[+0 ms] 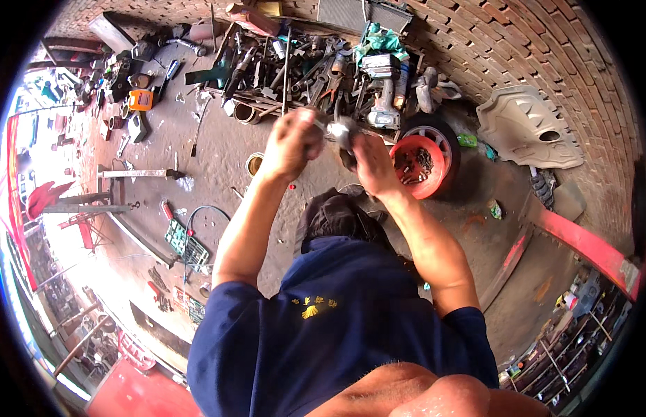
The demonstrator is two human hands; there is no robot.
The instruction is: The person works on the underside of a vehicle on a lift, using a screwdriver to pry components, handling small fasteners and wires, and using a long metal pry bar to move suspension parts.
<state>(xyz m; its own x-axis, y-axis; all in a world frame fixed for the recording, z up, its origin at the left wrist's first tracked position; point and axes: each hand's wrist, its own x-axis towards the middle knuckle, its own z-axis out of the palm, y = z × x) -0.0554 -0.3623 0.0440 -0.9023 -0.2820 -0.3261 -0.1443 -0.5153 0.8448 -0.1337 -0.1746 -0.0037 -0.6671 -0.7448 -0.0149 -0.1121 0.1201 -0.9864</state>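
Both arms reach forward over the workshop floor. My right hand point(375, 164) is closed around a shiny rounded metal part point(341, 131), whose darker lower side partly disappears behind the fingers. To its left, my left hand point(292, 144) is curled close by, slightly blurred. A thin light-coloured piece shows between that fist and the metal part; its kind is unclear. Just beyond the hands lies a heap of wrenches and other metal tools point(316, 76). A cordless impact wrench point(384, 97) rests at the heap's right side.
A red bowl of small parts point(434, 182) sits against a tyre point(451, 136) on the right. Farther right, a beige moulded panel point(528, 128) leans by the brick wall point(545, 42). Green socket cases point(187, 244) and a metal stand point(138, 173) are on the left.
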